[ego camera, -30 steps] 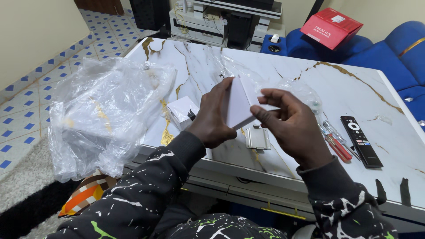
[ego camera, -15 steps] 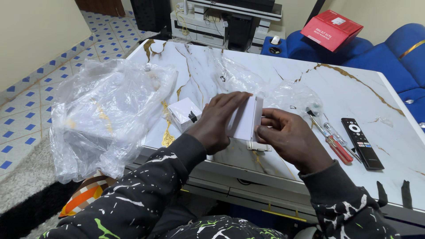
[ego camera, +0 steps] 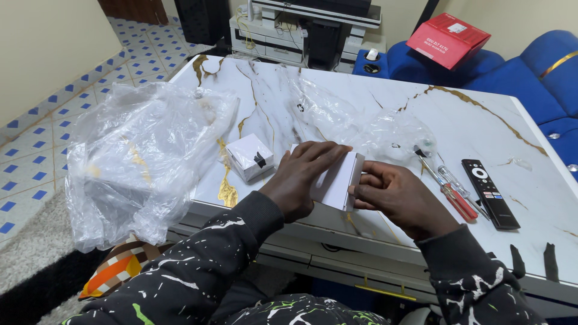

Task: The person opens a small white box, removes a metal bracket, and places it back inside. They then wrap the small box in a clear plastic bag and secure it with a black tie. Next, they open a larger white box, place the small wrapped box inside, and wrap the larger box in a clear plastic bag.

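At table [ego camera: 421, 114] edge, both hands lowered white box [ego camera: 335, 180] further

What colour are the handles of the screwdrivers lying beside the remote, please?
The screwdrivers have red handles, clearest in the head view.

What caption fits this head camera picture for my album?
Both hands, left hand and right hand, hold a flat white box over a marble table.

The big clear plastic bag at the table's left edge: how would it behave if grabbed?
The clear plastic bag looks crumpled and thin, so probably floppy and light. It overhangs the marble table edge, so a push might slide it off.
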